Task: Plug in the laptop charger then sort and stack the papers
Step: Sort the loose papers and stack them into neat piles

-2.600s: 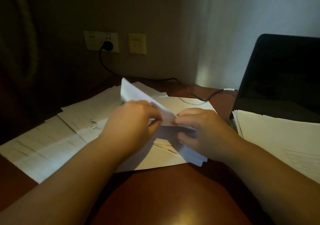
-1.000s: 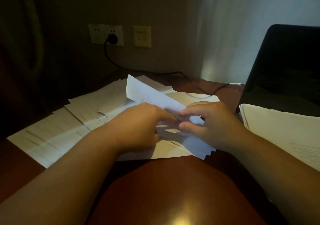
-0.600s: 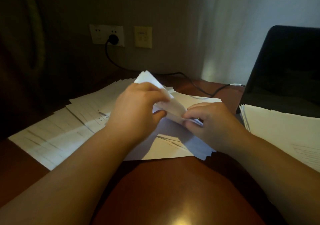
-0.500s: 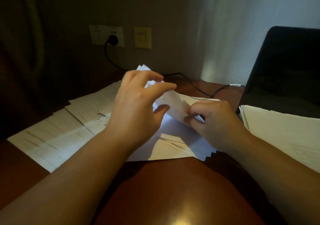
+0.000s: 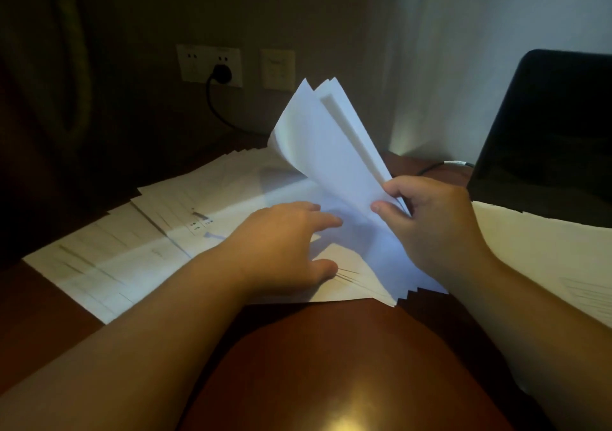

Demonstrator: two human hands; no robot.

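White printed papers (image 5: 139, 248) lie spread across the brown desk. My right hand (image 5: 433, 228) pinches the edge of several lifted sheets (image 5: 334, 145), which stand up and fan toward the wall. My left hand (image 5: 281, 248) lies flat on the papers beneath them, fingers stretched under the raised sheets. A black charger plug (image 5: 221, 74) sits in the white wall socket, and its cable (image 5: 440, 165) runs along the desk to the black laptop (image 5: 549, 139) at the right.
A second stack of papers (image 5: 543, 251) lies at the right, in front of the laptop. A yellowish wall plate (image 5: 277, 69) is beside the socket. Bare polished desk (image 5: 331, 371) fills the near centre.
My right hand has raised the pinched sheets upright from a low fold. My left hand let go of them and dropped flat onto the papers below.
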